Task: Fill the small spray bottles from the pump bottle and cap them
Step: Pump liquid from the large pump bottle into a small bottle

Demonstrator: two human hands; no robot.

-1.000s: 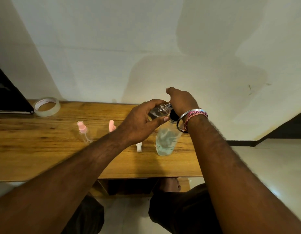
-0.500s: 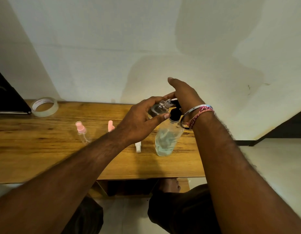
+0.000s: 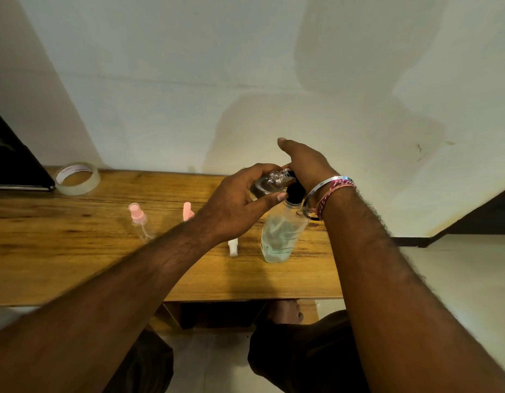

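The clear pump bottle (image 3: pixel 279 236), part full of liquid and topped by a black pump, stands on the wooden table (image 3: pixel 75 265). My left hand (image 3: pixel 234 202) grips a small clear spray bottle (image 3: pixel 269 181), uncapped, tilted with its neck at the pump's nozzle. My right hand (image 3: pixel 305 163) rests over the pump head with its fingers straight. A capped small bottle with a pink sprayer (image 3: pixel 139 221) stands to the left. A loose pink sprayer cap (image 3: pixel 187 211) and a small white piece (image 3: pixel 233 246) sit near my left wrist.
A roll of clear tape (image 3: pixel 77 178) lies at the table's back left, beside a dark flat object (image 3: pixel 16 163). The wall rises right behind the table. The table's right edge is just past the pump bottle. My knees and a foot show below the front edge.
My right hand has lifted from its pressed-down position on the pump, the fingers now pointing up and away. My left hand keeps the small bottle at the nozzle.
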